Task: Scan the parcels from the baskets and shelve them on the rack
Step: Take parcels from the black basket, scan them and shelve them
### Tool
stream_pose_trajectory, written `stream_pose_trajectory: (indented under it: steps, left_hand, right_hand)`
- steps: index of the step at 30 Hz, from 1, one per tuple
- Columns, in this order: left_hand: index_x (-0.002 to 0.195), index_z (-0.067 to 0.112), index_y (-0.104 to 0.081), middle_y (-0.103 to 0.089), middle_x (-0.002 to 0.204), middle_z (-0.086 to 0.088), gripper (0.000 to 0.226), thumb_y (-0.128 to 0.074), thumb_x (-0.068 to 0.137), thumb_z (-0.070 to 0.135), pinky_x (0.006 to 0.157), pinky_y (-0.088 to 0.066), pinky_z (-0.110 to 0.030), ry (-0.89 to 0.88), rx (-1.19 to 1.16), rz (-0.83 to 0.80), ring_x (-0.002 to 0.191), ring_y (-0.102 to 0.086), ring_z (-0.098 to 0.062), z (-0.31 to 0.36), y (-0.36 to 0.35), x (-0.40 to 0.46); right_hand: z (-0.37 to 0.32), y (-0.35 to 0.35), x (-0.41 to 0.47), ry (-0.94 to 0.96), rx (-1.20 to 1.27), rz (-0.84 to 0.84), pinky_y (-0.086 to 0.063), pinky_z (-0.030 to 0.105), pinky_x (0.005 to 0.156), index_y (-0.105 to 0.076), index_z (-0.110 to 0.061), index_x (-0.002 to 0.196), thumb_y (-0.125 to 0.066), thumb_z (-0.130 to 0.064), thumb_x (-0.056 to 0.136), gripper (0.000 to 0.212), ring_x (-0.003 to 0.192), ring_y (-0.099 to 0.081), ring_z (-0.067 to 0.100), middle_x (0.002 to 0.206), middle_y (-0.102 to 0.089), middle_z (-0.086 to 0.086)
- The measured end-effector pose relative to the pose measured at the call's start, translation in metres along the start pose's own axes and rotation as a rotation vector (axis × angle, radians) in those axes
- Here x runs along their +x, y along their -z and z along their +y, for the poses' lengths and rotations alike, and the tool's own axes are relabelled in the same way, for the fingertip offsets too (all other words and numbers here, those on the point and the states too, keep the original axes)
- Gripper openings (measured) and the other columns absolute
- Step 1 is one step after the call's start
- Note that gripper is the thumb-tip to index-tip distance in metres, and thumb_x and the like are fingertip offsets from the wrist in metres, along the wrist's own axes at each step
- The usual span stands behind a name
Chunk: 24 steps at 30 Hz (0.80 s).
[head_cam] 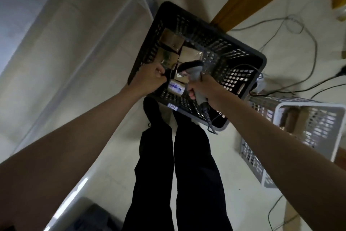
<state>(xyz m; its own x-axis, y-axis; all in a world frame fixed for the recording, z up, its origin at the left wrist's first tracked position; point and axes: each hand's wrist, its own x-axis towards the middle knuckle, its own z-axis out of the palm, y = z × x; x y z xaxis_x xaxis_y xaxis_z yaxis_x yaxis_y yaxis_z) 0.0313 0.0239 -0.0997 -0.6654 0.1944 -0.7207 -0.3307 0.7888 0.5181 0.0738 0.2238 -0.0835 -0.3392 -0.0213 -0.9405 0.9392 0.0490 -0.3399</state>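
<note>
Both bare forearms reach forward from the bottom corners, over a pair of legs in black trousers (187, 174) standing on a pale floor (234, 165). At the far left runs the white rack (61, 47), its frame slanting up along the floor. Next to it, just ahead of the feet, sits a dark slotted basket (243, 58) with a small white label on its near wall. The left hand (149, 79) is over the basket's left near corner, fingers curled tight around something dark and thin; what it is cannot be told. Several brown cardboard parcels (172, 41) lie packed in the basket's left half, and one parcel with a white printed label (176, 87) lies between the two hands. The right hand (201, 89) is wrapped around the handle of a grey barcode scanner (191, 66), whose dark head tips down towards the parcels; its coiled cord hangs over the near wall. Further right a white slotted basket (307, 133) stands on the floor, something brown inside, with loose cables (292, 25) trailing behind it.
</note>
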Motion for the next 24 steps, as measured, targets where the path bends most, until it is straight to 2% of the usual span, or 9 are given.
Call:
stream_pose_trajectory:
  steps: [3, 6, 8, 10, 14, 17, 21, 24]
  left_hand:
    - [0.106, 0.012, -0.065, -0.065, 0.099, -0.003, 0.019, -0.07, 0.087, 0.014, 0.077, -0.046, -0.026, -0.018, 0.063, -0.018, 0.097, -0.063, -0.022, -0.033, -0.024, 0.048]
    - [0.126, 0.009, -0.06, -0.059, 0.126, -0.014, 0.041, -0.07, 0.087, 0.015, 0.095, -0.049, -0.038, -0.02, 0.134, -0.025, 0.115, -0.059, -0.03, -0.062, -0.044, 0.09]
    - [0.147, 0.015, -0.044, -0.047, 0.142, -0.018, 0.067, -0.07, 0.086, 0.016, 0.105, -0.045, -0.044, -0.039, 0.186, -0.037, 0.128, -0.05, -0.034, -0.078, -0.056, 0.117]
    - [0.154, 0.016, -0.034, -0.036, 0.151, -0.018, 0.081, -0.073, 0.084, 0.015, 0.108, -0.042, -0.046, -0.061, 0.273, 0.001, 0.135, -0.042, -0.037, -0.091, -0.067, 0.143]
    - [0.153, 0.015, -0.031, -0.026, 0.159, -0.014, 0.088, -0.08, 0.079, 0.014, 0.107, -0.039, -0.049, -0.122, 0.468, 0.084, 0.141, -0.032, -0.039, -0.107, -0.084, 0.19]
    - [0.153, 0.017, -0.029, -0.024, 0.16, -0.012, 0.097, -0.084, 0.074, 0.011, 0.108, -0.039, -0.053, -0.173, 0.608, 0.12, 0.141, -0.031, -0.04, -0.112, -0.099, 0.216]
    - [0.153, 0.018, -0.027, -0.024, 0.159, -0.013, 0.103, -0.086, 0.07, 0.009, 0.108, -0.036, -0.053, -0.208, 0.781, 0.183, 0.142, -0.028, -0.042, -0.119, -0.119, 0.238]
    - [0.148, 0.013, -0.034, -0.028, 0.155, -0.016, 0.102, -0.091, 0.063, 0.015, 0.109, -0.034, -0.052, -0.245, 0.9, 0.22, 0.14, -0.029, -0.044, -0.121, -0.122, 0.248]
  right_hand:
    - [0.013, -0.007, 0.051, -0.033, 0.054, 0.016, -0.049, 0.023, 0.047, -0.058, -0.003, 0.101, -0.057, 0.007, 0.094, 0.012, 0.053, -0.054, 0.017, 0.069, -0.056, 0.013]
    - [0.026, -0.016, 0.1, -0.041, 0.08, 0.061, -0.044, 0.023, 0.046, -0.055, 0.001, 0.127, -0.054, 0.01, 0.095, 0.033, 0.056, -0.05, 0.018, 0.07, -0.052, 0.014]
    - [0.035, -0.022, 0.13, -0.028, 0.084, 0.087, -0.044, 0.027, 0.051, -0.054, 0.0, 0.13, -0.056, 0.011, 0.094, 0.038, 0.058, -0.05, 0.019, 0.073, -0.052, 0.015]
    - [0.043, -0.024, 0.154, -0.012, 0.123, 0.103, -0.043, 0.028, 0.053, -0.057, 0.0, 0.124, -0.057, 0.013, 0.092, 0.033, 0.058, -0.05, 0.02, 0.072, -0.053, 0.015]
    - [0.054, -0.029, 0.185, -0.013, 0.239, 0.116, -0.034, 0.029, 0.049, -0.054, -0.002, 0.103, -0.055, 0.014, 0.093, 0.019, 0.055, -0.043, 0.019, 0.07, -0.048, 0.014]
    - [0.061, -0.027, 0.196, 0.018, 0.271, 0.124, -0.039, 0.028, 0.049, -0.056, -0.004, 0.092, -0.058, 0.008, 0.094, 0.013, 0.054, -0.048, 0.019, 0.072, -0.054, 0.015]
    - [0.072, -0.016, 0.202, 0.06, 0.333, 0.126, -0.043, 0.026, 0.046, -0.056, -0.007, 0.089, -0.058, 0.006, 0.096, 0.015, 0.052, -0.05, 0.019, 0.069, -0.057, 0.012]
    - [0.08, -0.012, 0.203, 0.035, 0.348, 0.139, -0.047, 0.026, 0.048, -0.059, -0.004, 0.09, -0.059, 0.002, 0.096, 0.009, 0.053, -0.054, 0.019, 0.074, -0.061, 0.014]
